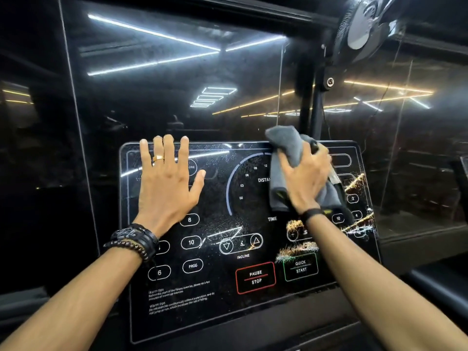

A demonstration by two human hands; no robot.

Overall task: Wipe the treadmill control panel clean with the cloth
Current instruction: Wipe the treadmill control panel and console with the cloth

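Grey cloth (288,158), glossy black control panel (228,297)

View: head-worn, aimed forward and down
Nearness: control panel (253,300) seen close, filling the lower centre

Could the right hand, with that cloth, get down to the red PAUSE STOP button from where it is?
Probably yes. The right hand presses the cloth high on the control panel, and the PAUSE STOP button lies below it with bare glass between. The left hand rests flat far to the other side.
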